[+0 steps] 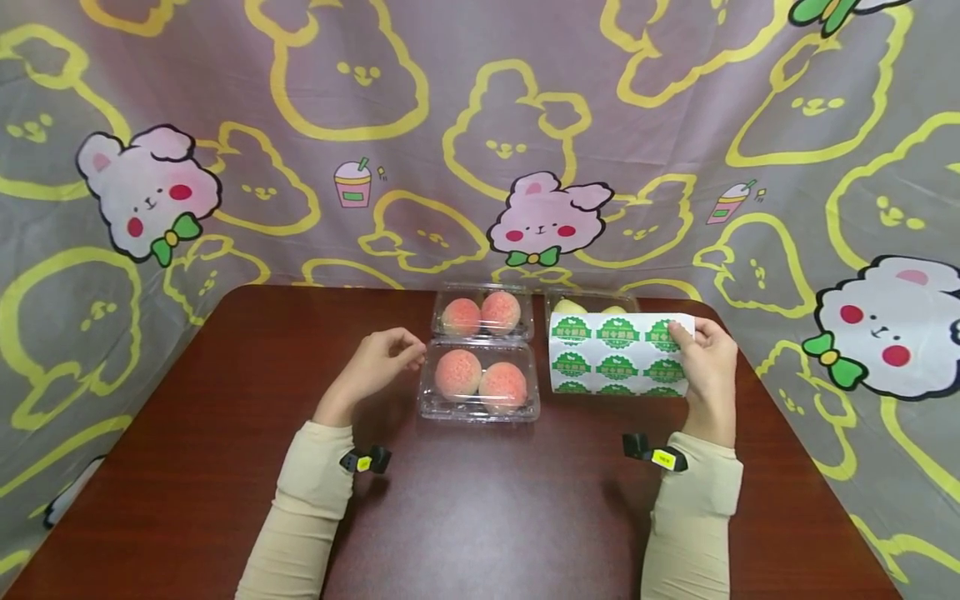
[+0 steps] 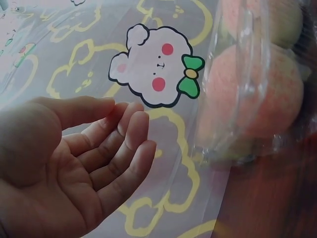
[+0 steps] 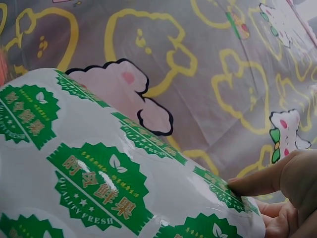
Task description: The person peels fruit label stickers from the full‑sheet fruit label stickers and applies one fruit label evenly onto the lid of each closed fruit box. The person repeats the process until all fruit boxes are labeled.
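My right hand [image 1: 708, 367] grips a white sheet of green round stickers [image 1: 621, 354] by its right edge. Its thumb lies on the printed face, and in the right wrist view the sticker sheet [image 3: 99, 183] bows upward. My left hand [image 1: 375, 362] is raised at the left side of the nearer clear plastic box [image 1: 480, 415], which holds two pink peaches [image 1: 457, 375]. In the left wrist view the left hand [image 2: 84, 163] has thumb tip close to the index finger, the other fingers loosely bent, and nothing visible between them.
Behind the nearer box stands another clear box [image 1: 483, 337] with two peaches. To its right, a third clear box [image 1: 592, 295] with pale yellow fruit [image 1: 572, 307] is partly hidden by the sheet. A patterned curtain [image 1: 420, 233] surrounds the brown table [image 1: 480, 517].
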{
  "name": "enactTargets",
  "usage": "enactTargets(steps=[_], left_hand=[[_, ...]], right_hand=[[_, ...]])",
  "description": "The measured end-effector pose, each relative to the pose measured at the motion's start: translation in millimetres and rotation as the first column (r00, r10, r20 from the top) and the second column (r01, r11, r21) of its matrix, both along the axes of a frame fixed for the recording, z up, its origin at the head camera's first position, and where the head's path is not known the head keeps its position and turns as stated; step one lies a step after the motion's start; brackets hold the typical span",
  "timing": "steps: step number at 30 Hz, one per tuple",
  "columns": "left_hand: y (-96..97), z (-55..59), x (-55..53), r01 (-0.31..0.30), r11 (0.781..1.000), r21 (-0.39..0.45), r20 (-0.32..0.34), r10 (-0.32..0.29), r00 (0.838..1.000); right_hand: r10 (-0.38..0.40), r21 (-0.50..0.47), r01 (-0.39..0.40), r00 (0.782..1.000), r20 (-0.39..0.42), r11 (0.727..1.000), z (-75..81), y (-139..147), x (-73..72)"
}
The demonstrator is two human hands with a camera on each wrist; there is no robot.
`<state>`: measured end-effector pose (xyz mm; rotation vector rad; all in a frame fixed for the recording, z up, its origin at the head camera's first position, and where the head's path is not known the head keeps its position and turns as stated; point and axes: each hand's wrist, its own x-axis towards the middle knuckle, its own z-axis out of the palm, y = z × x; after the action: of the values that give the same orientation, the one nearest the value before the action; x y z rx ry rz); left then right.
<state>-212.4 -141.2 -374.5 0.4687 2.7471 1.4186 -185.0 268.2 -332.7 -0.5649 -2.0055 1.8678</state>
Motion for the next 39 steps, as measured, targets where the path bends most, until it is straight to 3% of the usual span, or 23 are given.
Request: enactTargets(steps=[6,14,25,35,39], left_hand=[[8.1,5.6,-2.4,0.013,0.999,0.043,-0.029,-0.012,1.0],[18.9,13.9,-4.6,0.017,0.996,0.093,-0.044,-0.013,0.999],[31.1,14.3,-4.2,-0.01,0.989,0.15,-0.029,0.014,0.999],[36.4,15.9,-1.3,-0.034,0.975,0.221,-0.051,0.047,0.998],[37.6,16.4,0.3,-0.018,0.97,0.241,-0.091,0.041,0.995]], right_hand=[[-0.056,-0.054,0.049,0.99,-0.128,0.997,3.7,-6,0.8],[-0.099,-0.19,0.041,0.947,-0.305,0.981,5.8,-12,-2.3],[-0.114,-0.303,-0.018,0.903,-0.415,0.953,7.3,-32,-11.2],[-0.029,-0.262,-0.078,0.924,-0.382,0.962,4.1,-48,-13.3],[0.008,-0.265,-0.115,0.927,-0.374,0.957,3.6,-55,-13.8]])
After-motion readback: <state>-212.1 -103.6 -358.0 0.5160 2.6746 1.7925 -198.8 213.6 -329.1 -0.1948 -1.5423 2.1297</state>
